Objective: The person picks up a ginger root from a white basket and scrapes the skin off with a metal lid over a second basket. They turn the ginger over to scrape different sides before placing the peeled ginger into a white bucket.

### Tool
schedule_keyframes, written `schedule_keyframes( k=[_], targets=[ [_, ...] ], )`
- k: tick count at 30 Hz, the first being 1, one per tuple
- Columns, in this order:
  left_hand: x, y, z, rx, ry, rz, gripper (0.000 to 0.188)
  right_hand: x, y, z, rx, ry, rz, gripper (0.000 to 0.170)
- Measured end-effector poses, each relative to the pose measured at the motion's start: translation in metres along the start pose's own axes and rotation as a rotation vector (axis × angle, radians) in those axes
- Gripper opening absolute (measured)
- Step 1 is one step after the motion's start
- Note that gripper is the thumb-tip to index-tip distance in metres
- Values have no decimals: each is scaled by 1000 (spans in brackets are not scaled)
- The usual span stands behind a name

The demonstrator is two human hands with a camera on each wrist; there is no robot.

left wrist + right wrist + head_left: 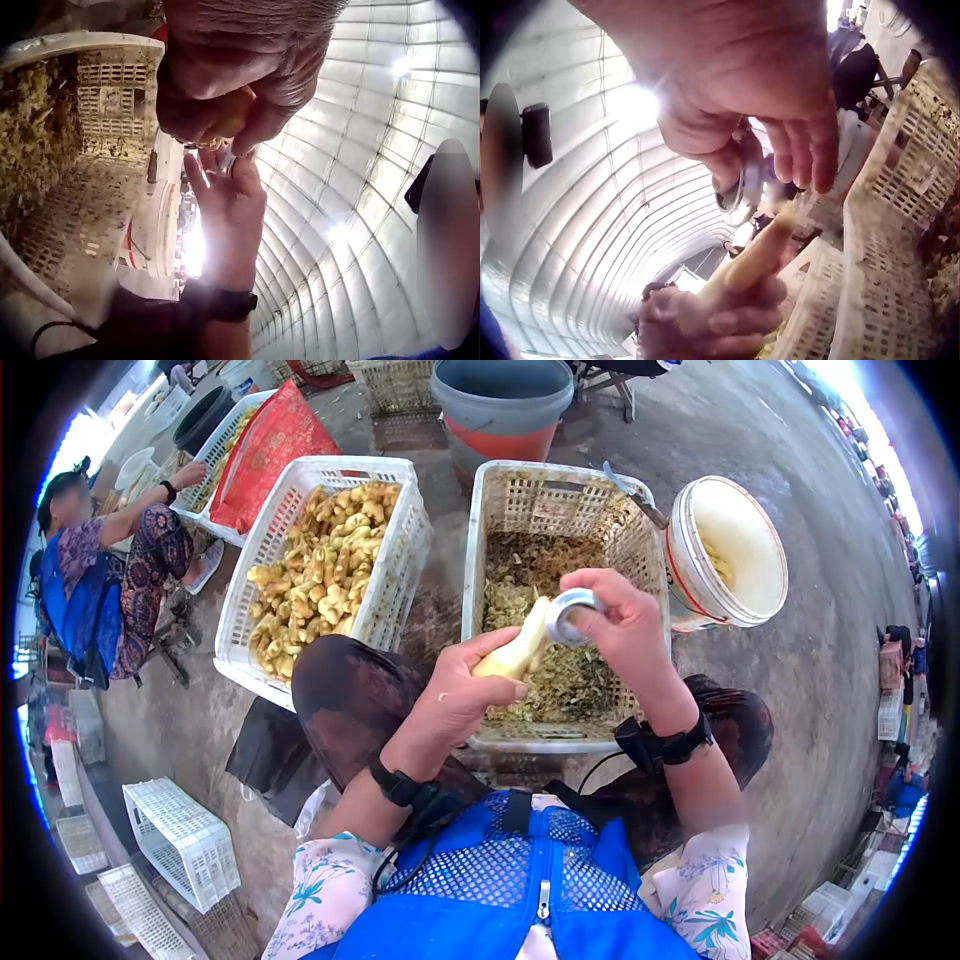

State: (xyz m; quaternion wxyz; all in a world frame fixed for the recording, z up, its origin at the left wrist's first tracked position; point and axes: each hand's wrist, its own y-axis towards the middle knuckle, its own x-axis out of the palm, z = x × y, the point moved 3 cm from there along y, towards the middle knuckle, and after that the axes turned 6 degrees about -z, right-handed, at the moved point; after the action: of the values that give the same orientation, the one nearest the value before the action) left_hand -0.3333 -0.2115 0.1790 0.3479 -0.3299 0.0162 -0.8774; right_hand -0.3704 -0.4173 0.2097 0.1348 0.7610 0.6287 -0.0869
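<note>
In the head view my left hand (450, 688) grips a pale, mostly peeled piece of ginger (512, 656) between thumb and fingers, its narrow end pointing up and right. My right hand (632, 628) pinches a shiny metal ring (575, 597) at the upper end of the ginger. From the right wrist view the metal ring (751, 180) sits between thumb and fingers, just above the ginger tip (761, 251). Both hands are over a white plastic crate (540, 744) with brown and greenish peelings (565, 685) in it. My left fingers cover most of the ginger in the left wrist view.
Left of the peelings crate stands a white crate (232, 615) heaped with ginger (325, 570). On the right, a white bucket (695, 575) holds pale pieces; a knife (632, 492) lies at the crate's corner. Behind is a grey bucket (500, 410). Another person (80, 585) sits far left.
</note>
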Motion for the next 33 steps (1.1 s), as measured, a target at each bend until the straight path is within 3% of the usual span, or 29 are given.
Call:
schedule_keyframes(
  k=[2, 5, 6, 9, 10, 13, 14, 17, 19, 21, 24, 27, 28, 31, 33],
  targets=[
    [-4, 7, -10, 34, 90, -20, 68, 7, -1, 5, -172, -124, -89, 17],
    [-5, 12, -12, 56, 176, -43, 69, 22, -7, 1, -190, -117, -120, 18],
    [-4, 12, -13, 57, 197, -49, 69, 23, -5, 4, -175, -104, -86, 14],
    [-4, 7, -9, 16, 244, 44, 68, -6, 6, 6, 114, -248, 17, 12],
    [-2, 6, -7, 16, 192, 45, 67, -22, 13, 13, 98, -343, 88, 15],
    [0, 5, -4, 39, 79, 53, 65, -33, 18, 6, 100, -29, 136, 14],
    [1, 6, -5, 51, 78, 54, 65, -20, 15, 0, 34, 129, 103, 16],
    [-6, 10, -10, 63, 241, 34, 62, 12, 3, -1, -308, -158, -61, 17],
    [-8, 8, -10, 70, 432, 36, 62, 21, 2, 1, -204, -133, -83, 13],
    [-7, 5, -4, 94, 659, 58, 65, 19, 6, 6, 47, -36, -58, 10],
    [-4, 0, -1, 131, 564, -39, 66, -27, 30, 33, 89, -307, 96, 12],
    [-4, 2, -7, 60, 148, 27, 65, -50, 30, 35, 149, -349, 181, 11],
    [-2, 3, -4, 77, 105, 28, 64, -51, 31, 32, 156, -332, 189, 11],
    [-1, 3, 3, 62, -43, 16, 61, -29, 17, 10, 233, 131, 105, 11],
    [-9, 4, 0, -25, -176, -22, 59, -27, 14, 11, 210, 155, 82, 9]
  ],
)
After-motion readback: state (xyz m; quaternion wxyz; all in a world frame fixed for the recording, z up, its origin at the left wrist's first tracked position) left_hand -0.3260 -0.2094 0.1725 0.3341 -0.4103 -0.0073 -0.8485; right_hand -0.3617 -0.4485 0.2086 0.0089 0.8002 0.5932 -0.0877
